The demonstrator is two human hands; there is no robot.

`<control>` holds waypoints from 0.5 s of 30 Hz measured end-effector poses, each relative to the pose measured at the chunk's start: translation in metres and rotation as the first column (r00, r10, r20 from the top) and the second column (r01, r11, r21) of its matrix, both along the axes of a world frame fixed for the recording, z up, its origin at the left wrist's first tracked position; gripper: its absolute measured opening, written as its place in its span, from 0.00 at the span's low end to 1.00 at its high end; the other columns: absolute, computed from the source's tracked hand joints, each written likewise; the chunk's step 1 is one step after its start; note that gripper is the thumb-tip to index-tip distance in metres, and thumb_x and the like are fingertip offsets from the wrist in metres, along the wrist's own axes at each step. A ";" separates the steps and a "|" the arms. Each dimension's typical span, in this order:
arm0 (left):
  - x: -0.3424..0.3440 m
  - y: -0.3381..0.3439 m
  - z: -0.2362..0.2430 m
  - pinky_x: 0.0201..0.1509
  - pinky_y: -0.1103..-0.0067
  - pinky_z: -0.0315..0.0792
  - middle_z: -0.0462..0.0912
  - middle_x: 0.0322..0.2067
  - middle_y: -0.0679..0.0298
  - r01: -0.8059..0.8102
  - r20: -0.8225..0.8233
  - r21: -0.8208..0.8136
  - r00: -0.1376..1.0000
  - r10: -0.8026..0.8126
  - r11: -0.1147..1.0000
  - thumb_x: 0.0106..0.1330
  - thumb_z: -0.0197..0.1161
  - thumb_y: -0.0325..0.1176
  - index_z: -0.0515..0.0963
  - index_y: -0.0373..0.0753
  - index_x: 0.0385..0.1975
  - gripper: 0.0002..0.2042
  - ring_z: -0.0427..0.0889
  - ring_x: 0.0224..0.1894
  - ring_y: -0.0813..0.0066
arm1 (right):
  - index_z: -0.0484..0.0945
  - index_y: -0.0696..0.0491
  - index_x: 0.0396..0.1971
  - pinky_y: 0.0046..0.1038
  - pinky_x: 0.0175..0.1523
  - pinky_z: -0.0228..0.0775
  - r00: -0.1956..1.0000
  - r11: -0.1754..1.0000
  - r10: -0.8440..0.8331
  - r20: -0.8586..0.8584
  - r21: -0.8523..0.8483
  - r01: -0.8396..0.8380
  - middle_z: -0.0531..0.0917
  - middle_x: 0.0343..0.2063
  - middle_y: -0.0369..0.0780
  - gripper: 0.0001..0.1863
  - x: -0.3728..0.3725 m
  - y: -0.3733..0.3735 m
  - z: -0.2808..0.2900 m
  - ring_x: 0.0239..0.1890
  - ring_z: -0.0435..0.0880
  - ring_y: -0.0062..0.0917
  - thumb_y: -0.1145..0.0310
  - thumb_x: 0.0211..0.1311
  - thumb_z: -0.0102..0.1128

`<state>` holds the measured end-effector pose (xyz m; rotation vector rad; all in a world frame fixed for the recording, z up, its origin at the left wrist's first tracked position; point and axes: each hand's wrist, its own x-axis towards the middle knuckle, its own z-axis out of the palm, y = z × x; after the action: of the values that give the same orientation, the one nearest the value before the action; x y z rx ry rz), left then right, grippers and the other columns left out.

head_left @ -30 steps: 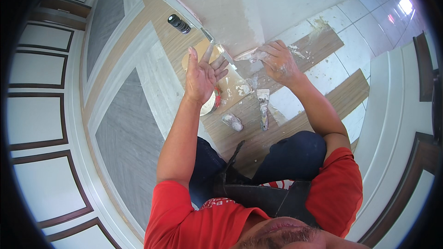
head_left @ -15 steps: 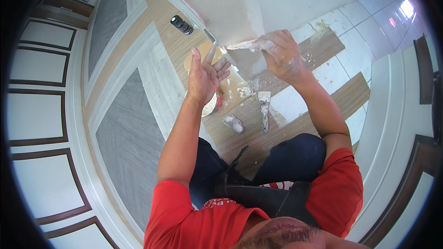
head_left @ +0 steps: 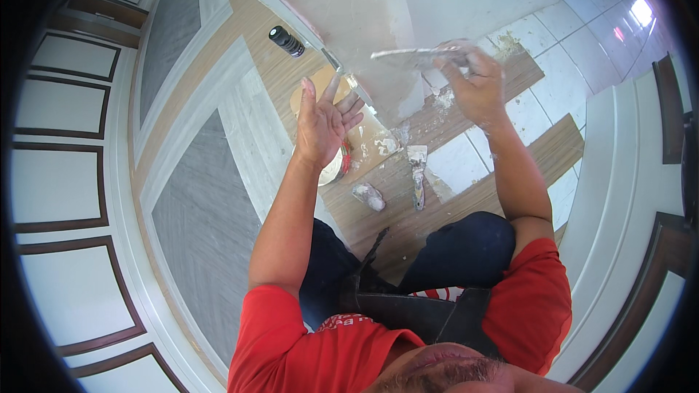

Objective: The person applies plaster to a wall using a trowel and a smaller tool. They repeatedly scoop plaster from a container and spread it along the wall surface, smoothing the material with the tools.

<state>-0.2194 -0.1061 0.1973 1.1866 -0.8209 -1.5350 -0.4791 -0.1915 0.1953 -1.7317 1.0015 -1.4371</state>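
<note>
- Head view: a thin flat blade (head_left: pixel 404 52) smeared with white paste sits in the right hand, seen nearly edge-on, its free end pointing left before the far wall (head_left: pixel 349 0); whether it touches the wall cannot be told.
- The right hand (head_left: pixel 477 86) has its fingers bent and closed around the blade's right end, slightly blurred; white paste coats the fingers.
- The left hand (head_left: pixel 320 129), well apart to the left, has its palm turned up and its fingers spread, with nothing visible in the palm; whether its fingertips touch the white-edged strip (head_left: pixel 363 96) just beyond them cannot be told.
- Just right of the left hand lies a tan board (head_left: pixel 375 147) with white smears.
- Partly hidden behind the left wrist is a round tub (head_left: pixel 331 172) with pale contents and some red on its side.
- Nearer the person, a paste-covered putty knife (head_left: pixel 417 175) lies on the wood-look planks (head_left: pixel 397 229), a whitish elongated lump (head_left: pixel 368 196) to its left.
- Far left, a black bottle (head_left: pixel 286 41) is near the wall's foot.
- White tiles (head_left: pixel 524 116) show between planks on the right.
</note>
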 end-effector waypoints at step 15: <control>-0.001 -0.002 0.001 0.79 0.61 0.47 0.52 0.75 0.35 0.021 -0.011 0.018 1.000 -0.021 1.000 0.63 0.32 0.83 0.32 0.31 0.78 0.61 0.54 0.78 0.43 | 0.83 0.61 0.47 0.26 0.47 0.78 0.991 0.973 0.134 0.012 0.188 -0.133 0.88 0.39 0.40 0.15 0.034 -0.022 -0.035 0.41 0.83 0.19 0.67 0.66 0.70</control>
<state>-0.2200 -0.1077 0.1986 1.1846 -0.8165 -1.5677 -0.4455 -0.2133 0.1600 -1.6295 0.9695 -1.2159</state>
